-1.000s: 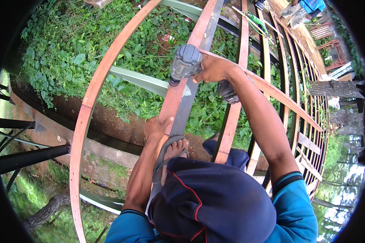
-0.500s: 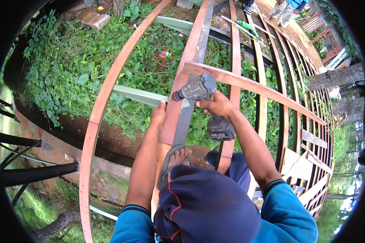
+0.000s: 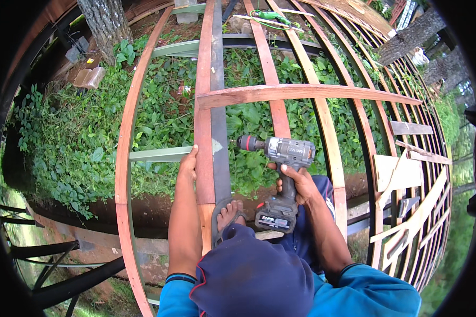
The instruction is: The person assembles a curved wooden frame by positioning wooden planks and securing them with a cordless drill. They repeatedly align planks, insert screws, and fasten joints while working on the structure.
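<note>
My right hand [image 3: 300,183] is closed round the grip of a grey-black cordless drill [image 3: 290,150]. The drill lies sideways in the air, its red-ringed chuck pointing left with a small bit at the tip, clear of the wood. My left hand [image 3: 188,162] grips the left edge of a reddish wooden plank [image 3: 204,127], right where a pale green crossbar [image 3: 161,154] meets it; some of its fingers are hidden. Alongside the plank runs a dark metal beam [image 3: 218,95]. My sandalled foot [image 3: 229,213] stands at the beam's near end.
A loose wooden board [image 3: 307,93] lies across several parallel slats to the right. Another slat [image 3: 124,158] curves by on the left. Leafy plants [image 3: 84,137] grow below the open frame. A green power tool [image 3: 272,17] with a cord sits at the far side; offcuts [image 3: 399,171] lie right.
The drill has come away from the plank, back and to the right, and its chuck no longer touches the wood. My left hand stays at the plank's edge. The view has turned.
</note>
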A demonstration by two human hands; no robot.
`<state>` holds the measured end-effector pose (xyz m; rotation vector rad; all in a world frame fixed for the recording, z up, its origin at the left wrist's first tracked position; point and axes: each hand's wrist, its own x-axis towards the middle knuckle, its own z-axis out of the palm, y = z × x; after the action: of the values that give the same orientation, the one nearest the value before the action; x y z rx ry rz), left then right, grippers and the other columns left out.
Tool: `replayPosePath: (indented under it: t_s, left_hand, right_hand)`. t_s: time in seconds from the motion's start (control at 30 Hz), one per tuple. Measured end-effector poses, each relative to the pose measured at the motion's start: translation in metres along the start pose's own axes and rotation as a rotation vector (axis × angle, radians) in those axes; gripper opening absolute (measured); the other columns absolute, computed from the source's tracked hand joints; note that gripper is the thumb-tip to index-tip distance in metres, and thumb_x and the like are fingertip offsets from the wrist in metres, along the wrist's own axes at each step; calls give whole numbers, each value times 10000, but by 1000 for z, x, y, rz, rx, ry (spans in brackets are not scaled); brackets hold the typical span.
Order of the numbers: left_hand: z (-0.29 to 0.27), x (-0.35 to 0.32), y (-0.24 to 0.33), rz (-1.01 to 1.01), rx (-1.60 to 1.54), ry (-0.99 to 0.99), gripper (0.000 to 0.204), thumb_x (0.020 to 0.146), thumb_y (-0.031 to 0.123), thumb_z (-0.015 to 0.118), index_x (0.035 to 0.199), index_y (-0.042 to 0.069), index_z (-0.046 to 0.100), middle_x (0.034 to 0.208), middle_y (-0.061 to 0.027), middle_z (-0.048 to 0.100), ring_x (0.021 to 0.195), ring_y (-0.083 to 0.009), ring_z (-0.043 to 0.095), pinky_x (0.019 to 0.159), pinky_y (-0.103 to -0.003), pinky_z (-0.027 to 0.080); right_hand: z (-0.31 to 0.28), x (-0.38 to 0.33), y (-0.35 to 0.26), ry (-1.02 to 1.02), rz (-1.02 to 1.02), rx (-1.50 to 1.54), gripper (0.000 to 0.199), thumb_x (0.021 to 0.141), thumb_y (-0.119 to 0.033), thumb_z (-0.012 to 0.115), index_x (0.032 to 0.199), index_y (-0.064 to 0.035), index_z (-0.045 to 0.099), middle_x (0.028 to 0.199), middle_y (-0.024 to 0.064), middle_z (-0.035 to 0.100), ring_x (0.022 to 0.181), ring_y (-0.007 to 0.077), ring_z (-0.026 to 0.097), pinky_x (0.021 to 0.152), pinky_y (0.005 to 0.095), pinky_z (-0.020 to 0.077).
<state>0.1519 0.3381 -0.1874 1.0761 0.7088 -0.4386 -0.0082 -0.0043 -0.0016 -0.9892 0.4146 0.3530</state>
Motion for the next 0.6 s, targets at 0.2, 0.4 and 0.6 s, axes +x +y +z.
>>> replayPosePath:
  t_s: [0.2,0.4,0.6]
  left_hand:
    - [-12,12,4,-105,64,-42,636,1024,491,649,1412,-10,587,1393,-173,661,1232,-323,656,1078,-523,511]
    - [-4,15,11,-82,167,55,652,1041,506,609,1464,13,551,1459,-157,623,1330,-299,597,1137,-503,465]
    - [-13,23,5,-63,327,192,701,1049,534,578,1486,-8,504,1459,-180,611,1311,-315,607,1122,-467,486]
  right_hand:
    - [-19,-67,-10,16,-124,21,435,958,-237,760,1277,43,668,911,82,705,679,141,654,635,317,569]
    - [-12,-82,7,-84,-208,245,487,967,-205,737,1372,16,581,1181,153,729,716,155,666,649,331,595]
    - [-23,-87,13,-125,-164,262,513,980,-218,727,1414,-7,552,1236,146,714,746,153,670,676,330,604]
